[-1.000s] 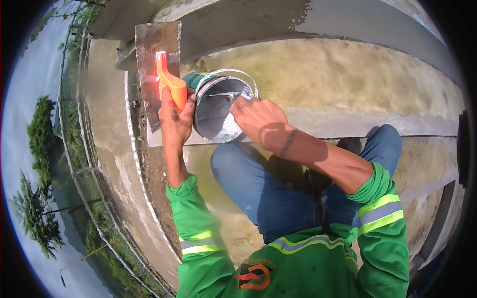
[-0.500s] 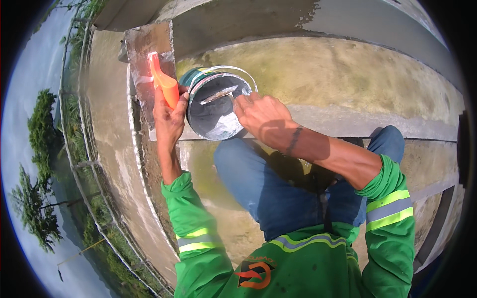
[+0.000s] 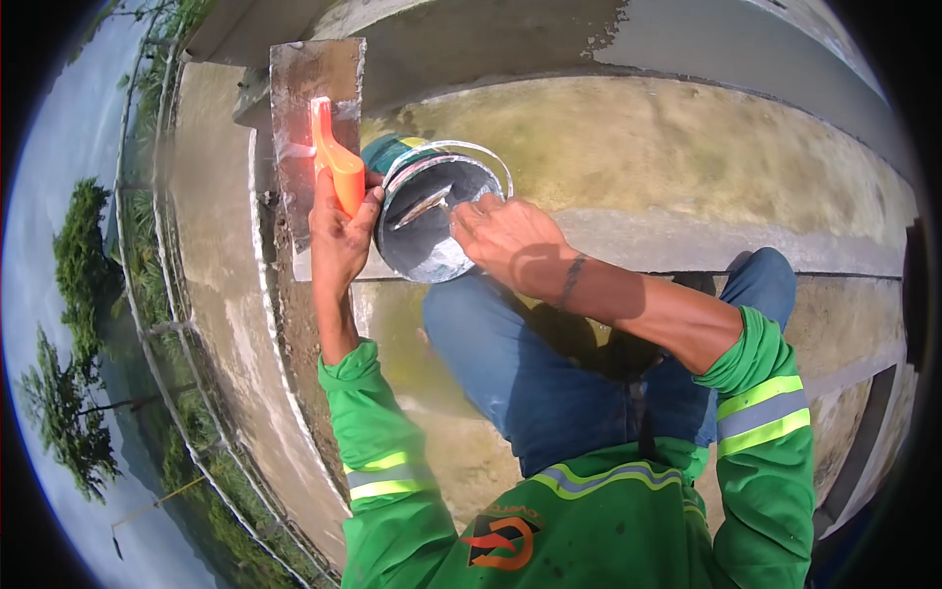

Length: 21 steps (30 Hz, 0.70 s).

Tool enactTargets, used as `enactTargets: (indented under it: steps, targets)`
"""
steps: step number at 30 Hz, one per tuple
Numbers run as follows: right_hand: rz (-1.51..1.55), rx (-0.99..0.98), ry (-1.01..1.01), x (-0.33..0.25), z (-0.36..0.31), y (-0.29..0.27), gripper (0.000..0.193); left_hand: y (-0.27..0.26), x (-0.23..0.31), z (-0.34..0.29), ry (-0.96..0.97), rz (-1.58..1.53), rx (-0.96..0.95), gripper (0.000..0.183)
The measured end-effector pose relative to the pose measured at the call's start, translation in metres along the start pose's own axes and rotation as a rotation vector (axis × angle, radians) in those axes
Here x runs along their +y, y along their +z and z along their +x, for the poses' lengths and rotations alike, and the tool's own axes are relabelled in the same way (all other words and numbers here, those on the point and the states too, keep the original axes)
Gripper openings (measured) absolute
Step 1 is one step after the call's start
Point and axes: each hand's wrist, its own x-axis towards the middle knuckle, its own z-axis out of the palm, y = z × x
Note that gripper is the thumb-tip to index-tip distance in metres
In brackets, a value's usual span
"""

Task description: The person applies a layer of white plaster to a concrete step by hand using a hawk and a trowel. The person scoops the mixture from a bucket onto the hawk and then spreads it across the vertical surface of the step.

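My left hand point(image 3: 341, 231) is closed round the lower end of the orange handle of a plastering trowel point(image 3: 339, 167), whose flat, stained blade points away from me. The same hand's fingers also rest against the rim of a bucket point(image 3: 432, 270). The bucket is tilted so its mouth faces me, with grey-white paste smeared inside and its pale wire handle raised. Inside the bucket lies the coated blade of a small scraper or putty knife point(image 3: 422, 208). My right hand point(image 3: 505, 240) grips that tool at the bucket's right rim; its handle is hidden in my fingers.
A mossy concrete surface point(image 3: 667, 147) stretches beyond the bucket, with a darker wet-looking wall point(image 3: 461, 49) behind. My bent knees point(image 3: 500, 353) are close below. At left a ledge drops off beside a railing point(image 3: 147, 324), with trees outside.
The trowel and bucket have shifted slightly to the right. My right hand has moved a little left and down, and the scraper blade has turned steeper inside the bucket.
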Motion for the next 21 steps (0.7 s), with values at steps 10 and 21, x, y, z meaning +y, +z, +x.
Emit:
enactTargets:
  steps: [10,21]
  targets:
    - [-0.219,-0.136,-0.105,0.016,-0.005,-0.012,0.011,-0.003,0.002,-0.005,-0.02,0.065,0.022,0.021]
    - [-0.046,-0.003,-0.281,0.038,-0.011,0.017,0.01,0.001,0.002,0.0,-0.042,0.094,-0.024,0.021]
